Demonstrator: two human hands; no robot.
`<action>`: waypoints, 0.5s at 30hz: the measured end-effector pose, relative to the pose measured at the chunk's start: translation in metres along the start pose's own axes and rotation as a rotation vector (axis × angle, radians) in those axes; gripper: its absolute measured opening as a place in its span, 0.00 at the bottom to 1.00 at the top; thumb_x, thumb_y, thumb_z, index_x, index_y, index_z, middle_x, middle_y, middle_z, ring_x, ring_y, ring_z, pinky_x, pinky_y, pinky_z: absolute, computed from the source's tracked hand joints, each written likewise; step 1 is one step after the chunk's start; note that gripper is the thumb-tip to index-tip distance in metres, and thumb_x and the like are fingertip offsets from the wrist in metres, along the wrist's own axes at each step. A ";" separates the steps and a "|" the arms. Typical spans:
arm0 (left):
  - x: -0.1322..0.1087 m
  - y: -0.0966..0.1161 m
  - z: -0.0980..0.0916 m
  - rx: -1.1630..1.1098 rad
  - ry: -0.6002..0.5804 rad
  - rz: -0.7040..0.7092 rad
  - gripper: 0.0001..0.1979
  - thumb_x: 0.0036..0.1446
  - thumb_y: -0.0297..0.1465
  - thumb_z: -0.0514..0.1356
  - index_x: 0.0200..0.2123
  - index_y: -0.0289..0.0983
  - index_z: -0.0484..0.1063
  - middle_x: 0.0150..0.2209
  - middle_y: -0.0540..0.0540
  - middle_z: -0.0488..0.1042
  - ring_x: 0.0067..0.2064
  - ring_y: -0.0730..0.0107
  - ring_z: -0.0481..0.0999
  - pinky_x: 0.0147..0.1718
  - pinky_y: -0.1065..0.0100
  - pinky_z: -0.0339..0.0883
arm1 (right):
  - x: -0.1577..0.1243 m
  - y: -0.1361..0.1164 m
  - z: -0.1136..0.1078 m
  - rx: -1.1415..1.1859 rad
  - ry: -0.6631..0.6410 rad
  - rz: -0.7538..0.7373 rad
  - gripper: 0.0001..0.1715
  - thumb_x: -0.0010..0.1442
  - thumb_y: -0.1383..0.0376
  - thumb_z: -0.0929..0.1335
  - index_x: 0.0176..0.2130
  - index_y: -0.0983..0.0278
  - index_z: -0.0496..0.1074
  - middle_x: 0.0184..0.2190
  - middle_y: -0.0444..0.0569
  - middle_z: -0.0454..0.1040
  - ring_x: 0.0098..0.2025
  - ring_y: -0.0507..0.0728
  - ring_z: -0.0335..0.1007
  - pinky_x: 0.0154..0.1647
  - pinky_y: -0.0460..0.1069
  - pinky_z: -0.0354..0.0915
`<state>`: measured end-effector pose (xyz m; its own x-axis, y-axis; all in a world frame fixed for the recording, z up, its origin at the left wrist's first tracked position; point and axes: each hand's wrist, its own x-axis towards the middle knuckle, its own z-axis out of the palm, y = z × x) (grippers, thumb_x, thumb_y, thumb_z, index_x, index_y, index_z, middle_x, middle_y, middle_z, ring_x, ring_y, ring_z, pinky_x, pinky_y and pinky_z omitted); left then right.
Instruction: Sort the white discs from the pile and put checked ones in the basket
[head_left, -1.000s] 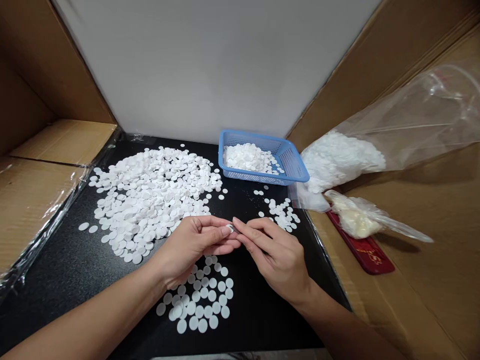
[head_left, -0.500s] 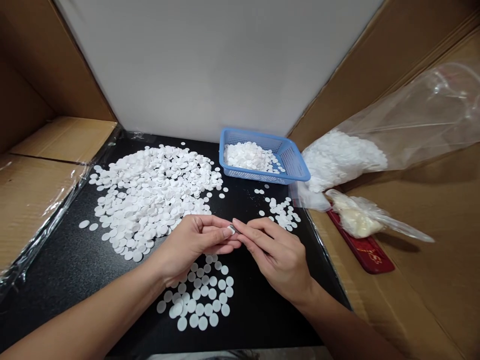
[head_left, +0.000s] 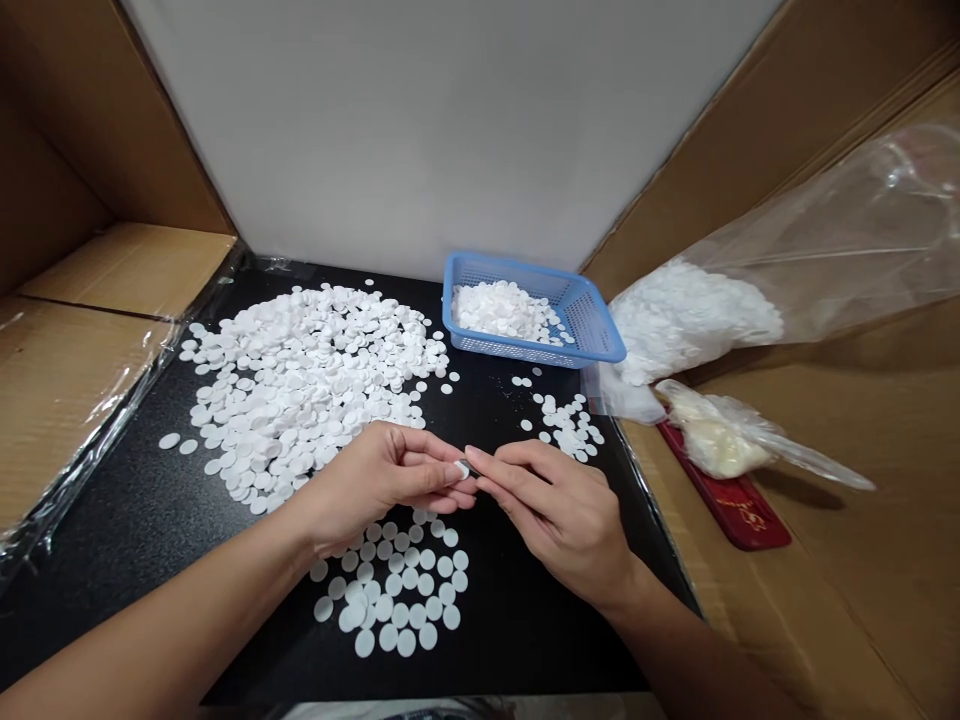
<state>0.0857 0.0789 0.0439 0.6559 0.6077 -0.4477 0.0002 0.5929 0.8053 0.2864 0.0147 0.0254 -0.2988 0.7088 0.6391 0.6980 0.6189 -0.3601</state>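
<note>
- Your fingers (head_left: 450,470) meet at the middle of the black counter (head_left: 135,530), the tips of both hands pinched shut on one small white disc (head_left: 463,468) held just above the surface.
- Your left hand (head_left: 375,485) comes in from the lower left, thumb and forefinger closed on the near edge of the disc; your right hand (head_left: 562,515) comes in from the lower right, its fingertips closed on the opposite edge, so the two hands touch at the disc.
- Directly beneath your hands, a small flat group of discs (head_left: 401,595) lies spread in a single layer on the counter, partly hidden by your left palm.
- To the left and beyond your left hand, a large heap of discs (head_left: 307,380) covers much of the counter, with a few strays (head_left: 169,441) lying apart at its left edge.
- A smaller scatter of discs (head_left: 566,425) sits just beyond your right hand, near the counter's right edge.
- At the back right of the counter, a blue mesh basket (head_left: 592,320) holds a low mound of the same white discs.
- Just to the right of the basket, off the counter, a clear plastic bag (head_left: 825,240) lies on its side on cardboard (head_left: 862,560), white discs packed in its lower end.
- Below that bag rests a smaller clear bag (head_left: 712,440) with pale contents, lying across a dark red flat object (head_left: 739,510).
- A white panel (head_left: 450,130) stands upright behind the counter, with brown cardboard walls on either side.
</note>
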 end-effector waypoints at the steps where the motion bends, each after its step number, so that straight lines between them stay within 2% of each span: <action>1: 0.000 0.000 0.000 0.005 -0.001 -0.006 0.14 0.48 0.36 0.74 0.36 0.33 0.82 0.34 0.43 0.84 0.36 0.72 0.84 0.37 0.77 0.76 | 0.000 0.000 -0.001 -0.006 -0.007 -0.011 0.17 0.66 0.73 0.67 0.53 0.63 0.77 0.31 0.49 0.76 0.32 0.53 0.72 0.30 0.47 0.71; 7: 0.000 0.001 -0.002 0.030 -0.007 -0.032 0.17 0.46 0.38 0.75 0.35 0.32 0.82 0.35 0.41 0.84 0.37 0.69 0.84 0.38 0.75 0.77 | -0.002 0.001 -0.001 -0.025 -0.033 -0.021 0.16 0.65 0.74 0.67 0.50 0.66 0.78 0.31 0.50 0.77 0.33 0.53 0.73 0.31 0.47 0.70; 15: -0.001 0.001 -0.001 -0.033 0.005 -0.022 0.17 0.45 0.37 0.75 0.36 0.32 0.81 0.33 0.42 0.84 0.36 0.69 0.85 0.36 0.77 0.77 | -0.003 -0.001 0.005 0.052 0.046 0.175 0.17 0.67 0.72 0.66 0.53 0.61 0.77 0.33 0.48 0.76 0.32 0.52 0.73 0.32 0.46 0.70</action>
<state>0.0846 0.0798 0.0449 0.6523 0.5968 -0.4673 -0.0105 0.6236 0.7817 0.2835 0.0140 0.0202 -0.1450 0.7916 0.5935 0.7018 0.5052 -0.5023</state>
